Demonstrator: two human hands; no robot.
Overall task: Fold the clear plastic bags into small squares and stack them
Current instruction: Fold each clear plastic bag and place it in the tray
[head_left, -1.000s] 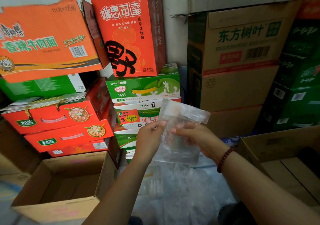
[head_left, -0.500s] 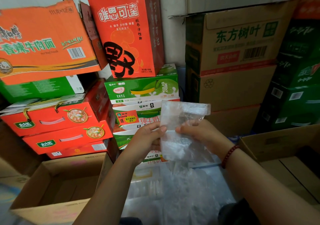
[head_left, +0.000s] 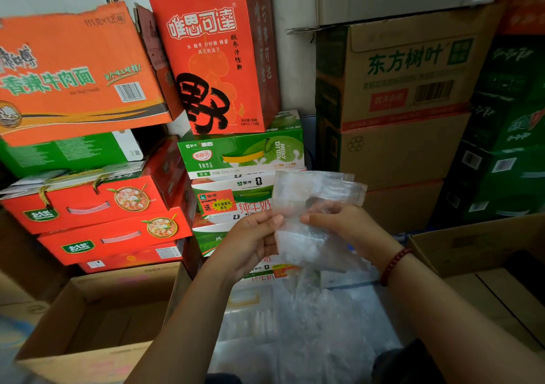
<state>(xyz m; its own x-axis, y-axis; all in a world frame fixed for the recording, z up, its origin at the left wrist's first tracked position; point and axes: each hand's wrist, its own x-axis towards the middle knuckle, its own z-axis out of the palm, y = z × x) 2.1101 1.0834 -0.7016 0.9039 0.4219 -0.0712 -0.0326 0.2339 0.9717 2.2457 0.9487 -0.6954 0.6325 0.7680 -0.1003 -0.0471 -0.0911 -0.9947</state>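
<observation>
A clear plastic bag (head_left: pixel 306 194) hangs upright in the air in front of me, partly folded, its top edge level with the milk cartons. My left hand (head_left: pixel 250 242) pinches its left edge between thumb and fingers. My right hand (head_left: pixel 339 221) grips its middle from the right, fingers partly behind the film; a red bead bracelet (head_left: pixel 393 265) circles that wrist. Below my hands lies a loose heap of more clear bags (head_left: pixel 295 330). I see no folded stack.
An open empty cardboard box (head_left: pixel 97 318) stands at lower left and another open box (head_left: pixel 486 253) at right. Stacked red, green and orange cartons (head_left: pixel 97 206) and brown cartons (head_left: pixel 398 94) wall in the back.
The bag's upper part has been straightened and now stands flatter and wider. Both hands keep their hold and have shifted slightly; the view has tilted a little.
</observation>
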